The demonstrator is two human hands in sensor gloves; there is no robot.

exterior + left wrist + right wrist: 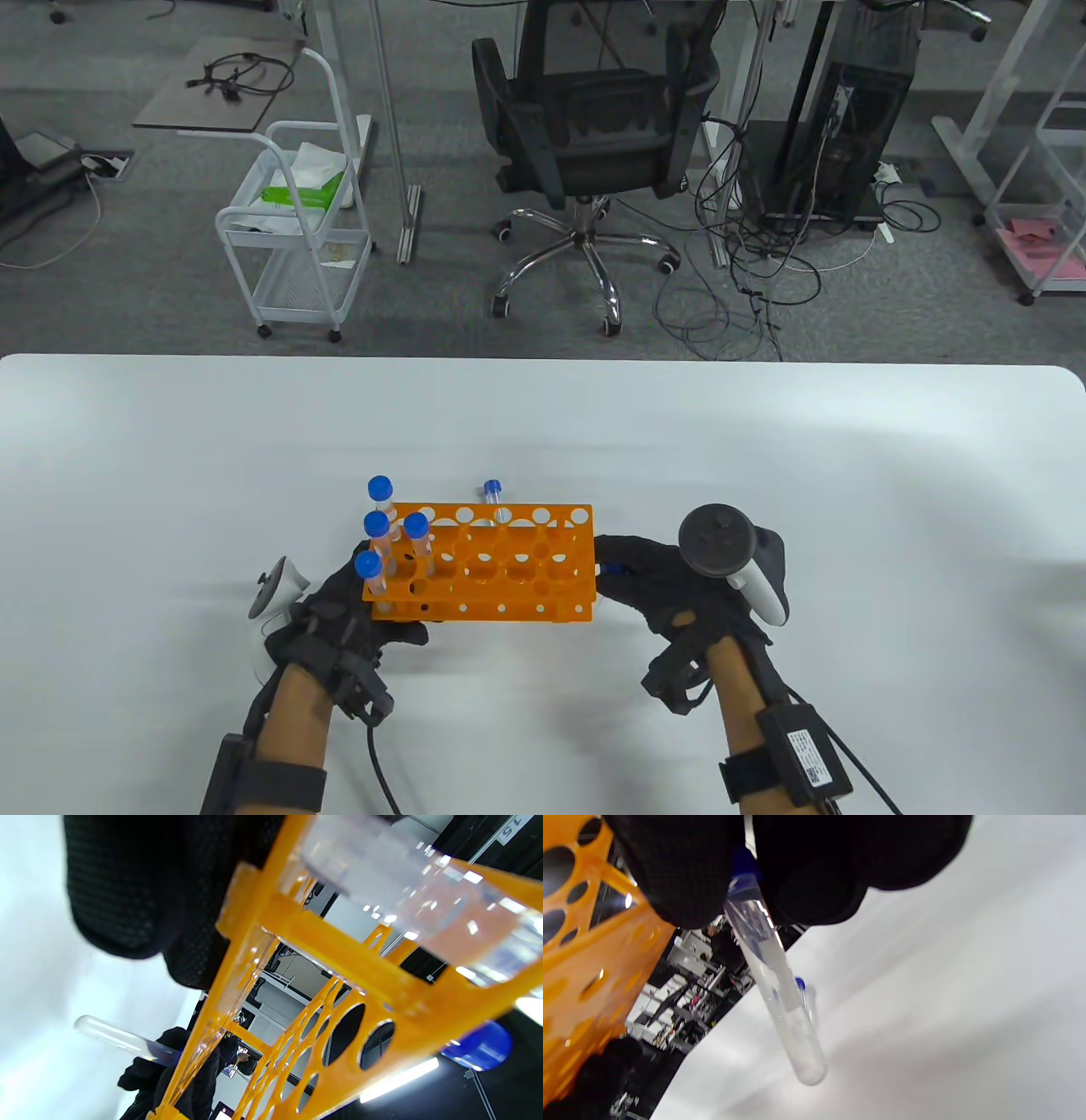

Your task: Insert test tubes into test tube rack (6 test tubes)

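Test tube rack [488, 564] is sitting on the white tabletop [764, 441] near the front edge, bright orange glossy plastic with rows of round holes. We can't read any branding on it; the only writing we spot is a "15" tag in the top corner of the left wrist view.

Four clear tubes with blue screw caps [381, 488] stand upright in the holes at the rack's left end. A fifth capped tube [495, 499] lies on the tabletop just behind the rack's far edge.

Our left hand [356, 615] in its black knit glove is wrapped around the rack's near-left corner, fingers pressing on the frame. Our right hand [670, 586] sits just beside the rack's right end, fingers clamped together around the cap end of the sixth test tube [778, 993]. In the right wrist view that one hangs down at a slant from the fingertips [683, 878], round bottom free above the tabletop, smooth clear plastic.
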